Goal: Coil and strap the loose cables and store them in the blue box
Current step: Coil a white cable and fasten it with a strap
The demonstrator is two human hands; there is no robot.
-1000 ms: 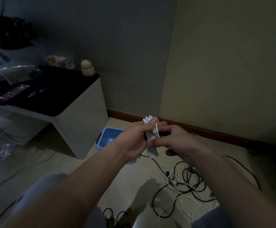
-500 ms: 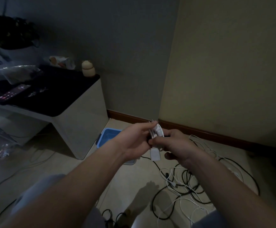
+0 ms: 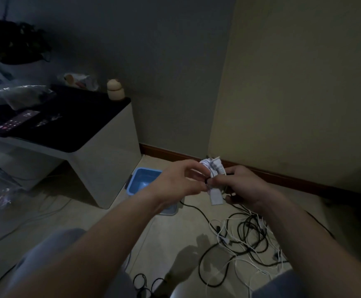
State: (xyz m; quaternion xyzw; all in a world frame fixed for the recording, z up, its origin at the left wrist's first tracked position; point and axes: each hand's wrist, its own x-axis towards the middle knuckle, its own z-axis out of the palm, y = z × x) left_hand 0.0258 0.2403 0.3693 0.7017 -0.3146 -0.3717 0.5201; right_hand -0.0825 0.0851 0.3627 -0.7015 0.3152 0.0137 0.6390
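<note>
Both hands are raised in front of the corner, above the floor. The right hand (image 3: 247,186) grips a coiled white cable (image 3: 212,168), fingers curled round its lower half; the coil's loops stick up above the knuckles. The left hand (image 3: 178,181) pinches the white strap (image 3: 216,195) at the coil's waist with thumb and forefinger, and the strap's free end hangs down between the two hands. The light is dim, so the exact contact at the pinch is hard to make out. The blue box (image 3: 143,179) sits on the floor by the foot of the white table (image 3: 104,168), partly hidden behind the left wrist, well below the coil. A tangle of loose cables (image 3: 246,239), black and white, lies on the floor under the right forearm. A phone (image 3: 18,121) and a small figurine (image 3: 115,90) are on the table's dark top.
</note>
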